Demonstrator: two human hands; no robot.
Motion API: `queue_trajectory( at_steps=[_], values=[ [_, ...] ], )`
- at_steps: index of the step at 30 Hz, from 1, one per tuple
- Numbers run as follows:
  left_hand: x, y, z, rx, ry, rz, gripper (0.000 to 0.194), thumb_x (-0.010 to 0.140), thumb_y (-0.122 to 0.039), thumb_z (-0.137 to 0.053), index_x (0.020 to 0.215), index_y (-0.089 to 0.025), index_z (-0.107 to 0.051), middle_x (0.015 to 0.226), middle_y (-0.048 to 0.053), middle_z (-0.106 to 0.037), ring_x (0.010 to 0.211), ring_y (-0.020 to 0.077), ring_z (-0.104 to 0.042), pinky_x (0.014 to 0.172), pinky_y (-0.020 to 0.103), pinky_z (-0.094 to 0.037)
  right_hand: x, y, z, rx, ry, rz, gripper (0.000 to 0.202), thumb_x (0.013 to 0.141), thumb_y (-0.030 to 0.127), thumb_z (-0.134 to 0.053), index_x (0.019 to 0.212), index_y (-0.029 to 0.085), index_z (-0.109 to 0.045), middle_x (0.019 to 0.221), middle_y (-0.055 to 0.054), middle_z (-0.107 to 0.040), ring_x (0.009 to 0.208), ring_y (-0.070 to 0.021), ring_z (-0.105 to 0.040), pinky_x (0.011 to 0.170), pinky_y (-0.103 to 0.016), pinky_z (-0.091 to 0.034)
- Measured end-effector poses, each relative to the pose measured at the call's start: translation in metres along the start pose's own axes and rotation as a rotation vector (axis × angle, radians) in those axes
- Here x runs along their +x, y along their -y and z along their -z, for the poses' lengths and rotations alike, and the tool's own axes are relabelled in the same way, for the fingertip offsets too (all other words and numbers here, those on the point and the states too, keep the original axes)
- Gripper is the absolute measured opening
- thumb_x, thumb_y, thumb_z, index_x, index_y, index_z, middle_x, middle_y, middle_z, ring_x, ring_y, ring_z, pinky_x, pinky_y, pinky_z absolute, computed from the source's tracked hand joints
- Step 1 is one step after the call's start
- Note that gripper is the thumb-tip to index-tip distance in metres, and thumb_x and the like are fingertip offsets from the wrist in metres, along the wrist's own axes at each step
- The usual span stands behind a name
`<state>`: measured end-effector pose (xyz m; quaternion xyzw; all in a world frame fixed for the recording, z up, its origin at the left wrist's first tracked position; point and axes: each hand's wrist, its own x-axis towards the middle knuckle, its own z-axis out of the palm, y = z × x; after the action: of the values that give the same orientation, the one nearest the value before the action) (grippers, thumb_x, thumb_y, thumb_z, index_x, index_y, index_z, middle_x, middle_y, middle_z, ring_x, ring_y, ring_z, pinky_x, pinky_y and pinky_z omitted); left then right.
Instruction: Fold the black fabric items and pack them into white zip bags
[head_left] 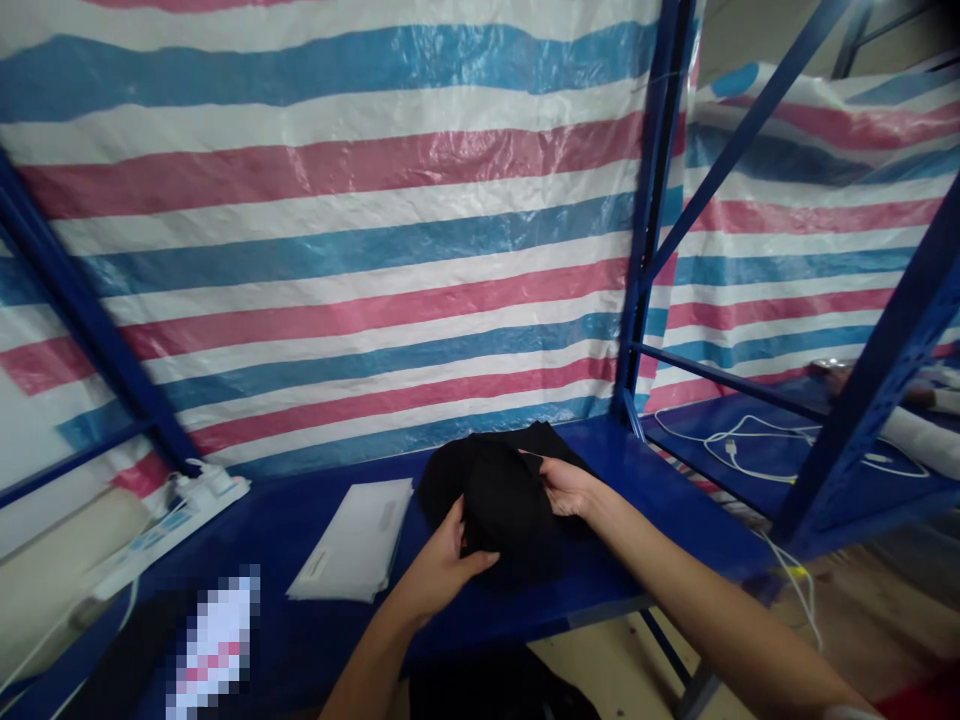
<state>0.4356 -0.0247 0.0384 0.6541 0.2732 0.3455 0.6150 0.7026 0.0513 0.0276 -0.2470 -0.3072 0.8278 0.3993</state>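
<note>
A bundle of black cloth lies on the blue shelf top, partly lifted between my hands. My left hand grips its near left side, with the thumb stretched along the lower edge and the fingers partly hidden by the cloth. My right hand pinches the right side of the same cloth near its upper edge. More black fabric spreads behind and beneath the raised part. To the left of the cloth lies a stack of white flat packets.
A white power strip with plugs and cables sits at the left. Blue metal posts frame the shelf, and striped plastic sheeting hangs behind. White cables lie on the neighbouring shelf at right. A pixelated patch covers the lower left.
</note>
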Motion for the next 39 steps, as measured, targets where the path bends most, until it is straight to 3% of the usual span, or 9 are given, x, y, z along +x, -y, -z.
queue_trajectory(
  at_steps=[8,11,16,21,26,30,33,37,39],
  values=[
    [-0.026,0.032,0.009,-0.09,-0.029,0.315,0.101,0.095,-0.027,-0.063,0.174,-0.04,-0.002,0.179,0.01,-0.028,0.153,0.0306,-0.047,0.116,0.052,-0.048,0.024,0.0,0.037,-0.115,-0.117,-0.142,0.075,0.079,-0.007,-0.055,0.148,0.022,-0.055,0.093,-0.003,-0.081,0.079,-0.0215,-0.084,0.072,-0.035,-0.07],
    [-0.03,0.028,0.008,0.045,-0.043,0.294,0.096,0.097,-0.024,-0.053,0.174,-0.04,0.003,0.18,0.01,-0.027,0.15,0.0282,-0.052,0.114,0.049,-0.051,0.029,0.006,0.043,-0.28,-0.152,-0.156,0.09,0.069,-0.009,-0.051,0.153,0.023,-0.052,0.088,-0.003,-0.081,0.07,-0.021,-0.083,0.064,-0.032,-0.069],
    [-0.035,0.032,-0.008,0.62,-0.169,0.086,0.093,0.097,-0.02,-0.053,0.176,-0.026,-0.005,0.176,0.016,-0.033,0.162,0.0322,-0.036,0.13,0.056,-0.034,0.03,0.008,0.032,-0.635,0.038,-0.138,0.069,0.072,0.002,-0.064,0.138,0.023,-0.072,0.099,-0.004,-0.083,0.074,-0.0186,-0.082,0.063,-0.026,-0.067],
    [-0.046,0.041,-0.03,0.951,-0.408,-0.04,0.094,0.098,-0.013,-0.049,0.175,-0.032,0.001,0.164,0.023,-0.041,0.131,0.0339,-0.069,0.098,0.051,-0.064,0.022,0.01,0.026,-1.07,0.063,0.177,0.071,0.067,0.004,-0.062,0.134,0.026,-0.077,0.121,-0.003,-0.081,0.095,-0.0203,-0.077,0.069,-0.022,-0.062],
    [-0.051,0.044,-0.036,1.268,-0.415,-0.31,0.081,0.097,-0.006,-0.048,0.169,-0.039,-0.03,0.166,0.014,-0.038,0.151,0.0358,-0.049,0.115,0.061,-0.053,-0.018,0.031,0.028,-1.47,0.065,0.385,0.078,0.066,-0.001,-0.065,0.14,0.023,-0.073,0.128,-0.008,-0.075,0.109,-0.0237,-0.072,0.088,-0.031,-0.06],
    [-0.053,0.047,-0.035,1.298,-0.371,-0.407,0.064,0.097,-0.003,-0.047,0.154,-0.031,-0.049,0.161,0.012,-0.047,0.149,0.0318,-0.052,0.115,0.056,-0.055,-0.061,0.034,0.013,-1.611,0.036,0.522,0.079,0.075,-0.005,-0.06,0.146,0.029,-0.067,0.148,-0.009,-0.065,0.124,-0.0248,-0.068,0.102,-0.038,-0.057],
    [-0.055,0.051,-0.037,1.237,-0.343,-0.367,0.053,0.096,-0.001,-0.045,0.14,-0.028,-0.057,0.156,0.012,-0.051,0.138,0.028,-0.063,0.105,0.046,-0.062,-0.085,0.015,-0.006,-1.71,-0.074,0.681,0.066,0.086,-0.005,-0.055,0.14,0.029,-0.07,0.148,-0.008,-0.064,0.135,-0.0257,-0.062,0.117,-0.047,-0.048],
    [-0.058,0.058,-0.041,1.196,-0.355,-0.313,0.048,0.095,-0.001,-0.044,0.133,-0.026,-0.056,0.143,0.012,-0.059,0.123,0.0265,-0.07,0.098,0.046,-0.063,-0.105,-0.036,-0.033,-1.71,-0.39,0.948,0.05,0.096,-0.001,-0.047,0.131,0.023,-0.072,0.136,-0.012,-0.068,0.13,-0.0265,-0.06,0.111,-0.049,-0.052],
    [-0.058,0.06,-0.042,1.179,-0.394,-0.333,0.044,0.094,-0.002,-0.045,0.131,-0.024,-0.056,0.136,0.013,-0.063,0.121,0.0276,-0.07,0.099,0.049,-0.062,-0.111,-0.063,-0.041,-1.75,-0.277,0.958,0.039,0.1,0.012,-0.058,0.135,0.025,-0.07,0.136,-0.012,-0.068,0.131,-0.0291,-0.058,0.112,-0.051,-0.051]
  ],
)
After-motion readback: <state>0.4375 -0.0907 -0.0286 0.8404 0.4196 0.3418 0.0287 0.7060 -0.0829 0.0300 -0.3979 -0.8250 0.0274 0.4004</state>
